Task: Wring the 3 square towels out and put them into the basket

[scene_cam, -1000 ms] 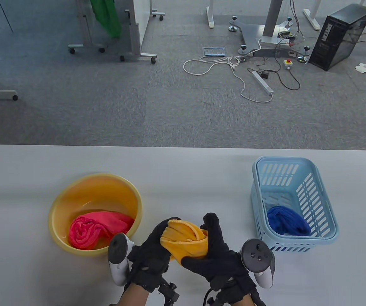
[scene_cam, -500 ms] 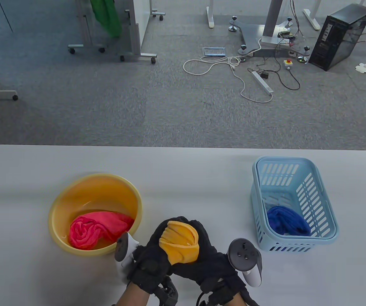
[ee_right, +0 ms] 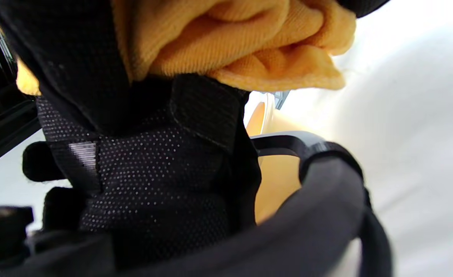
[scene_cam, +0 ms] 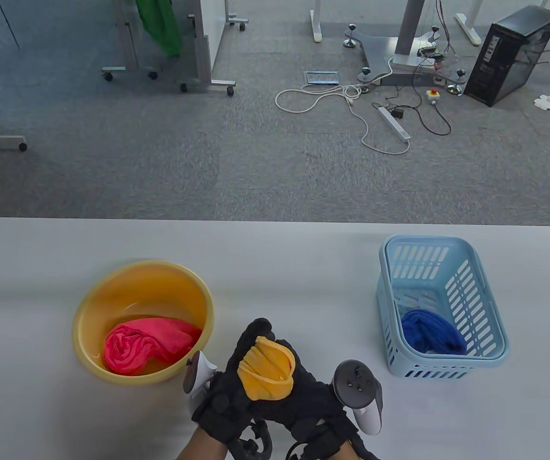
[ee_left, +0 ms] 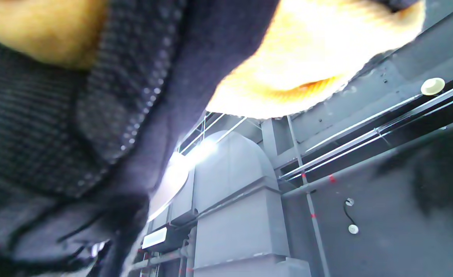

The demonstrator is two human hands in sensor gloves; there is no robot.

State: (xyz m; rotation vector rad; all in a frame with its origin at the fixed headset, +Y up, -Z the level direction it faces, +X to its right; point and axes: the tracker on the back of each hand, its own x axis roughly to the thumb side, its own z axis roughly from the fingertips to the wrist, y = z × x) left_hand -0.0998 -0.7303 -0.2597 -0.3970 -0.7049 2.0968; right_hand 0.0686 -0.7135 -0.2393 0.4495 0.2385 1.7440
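Both the left hand (scene_cam: 229, 400) and right hand (scene_cam: 310, 397) grip the bunched, twisted orange towel (scene_cam: 266, 368).

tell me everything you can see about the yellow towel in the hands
The yellow towel is an orange-yellow cloth of soft, looped fabric, bunched and twisted into a thick wad with folds across its top. It is held above the table's near edge, between the yellow basin and the blue basket, touching neither. The left hand and the right hand both grip it, gloved fingers curled round its sides, so only the upper bulge shows in the table view. The right wrist view shows a folded end sticking out past the glove.
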